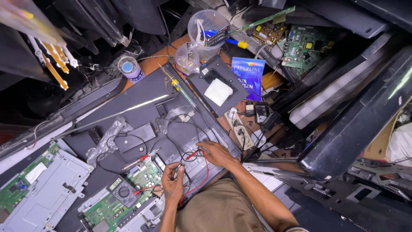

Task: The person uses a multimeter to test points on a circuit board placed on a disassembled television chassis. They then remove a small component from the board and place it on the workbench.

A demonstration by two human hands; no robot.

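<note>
Flat, dark grey back panel of a television (141, 101) spread across the cluttered counter (148, 64), serving as landmark. At its near edge, green circuit board (141, 182) with a grey dial multimeter (122, 190) just beside. Right hand (216, 152) resting on the panel's near right corner, fingers curled around a red probe (192, 154). Left hand (172, 180) just off the panel's near edge, fingers pinched on thin black wire (182, 169); red lead (201, 180) looping between both hands.

Multimeter (122, 190) left of circuit board (146, 176), both on TV back panel (141, 103).
</note>
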